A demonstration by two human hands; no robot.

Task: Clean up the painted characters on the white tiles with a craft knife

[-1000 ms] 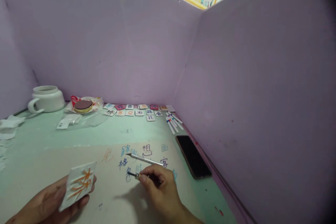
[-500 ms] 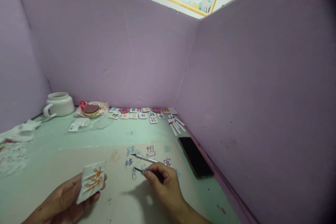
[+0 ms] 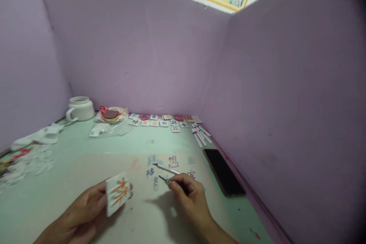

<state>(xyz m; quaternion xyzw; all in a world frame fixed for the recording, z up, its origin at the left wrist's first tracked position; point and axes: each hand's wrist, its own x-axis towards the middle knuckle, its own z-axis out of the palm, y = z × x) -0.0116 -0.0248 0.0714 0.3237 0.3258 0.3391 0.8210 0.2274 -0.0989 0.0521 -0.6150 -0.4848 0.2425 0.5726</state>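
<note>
My left hand [image 3: 93, 206] grips a white square piece [image 3: 117, 194] with an orange character on its raised, grooved face. The piece is tilted up towards me above the paper-coloured sheet [image 3: 94, 164]. On the right, my right hand [image 3: 190, 198] is closed around a slim silver craft knife [image 3: 167, 169], its dark pointed tip aimed left. A second thin tool with a dark tip [image 3: 162, 178] also sticks out from these fingers; its kind is unclear. Both tips hover over coloured handwritten characters [image 3: 156, 183] on the sheet, apart from the white piece.
Small character tiles [image 3: 164, 124] lie in rows along the back wall, beside several white markers [image 3: 201, 136]. A black phone [image 3: 224, 171] lies at right. A white mug [image 3: 81, 109], a round compact-like item [image 3: 111, 115] on plastic, and white scraps [image 3: 31, 166] are at left. Purple panels [image 3: 271, 84] enclose the table.
The whole view has shifted, so table things appear farther right. My left hand still holds the white piece, now turned slightly. My right hand keeps its hold on both tools.
</note>
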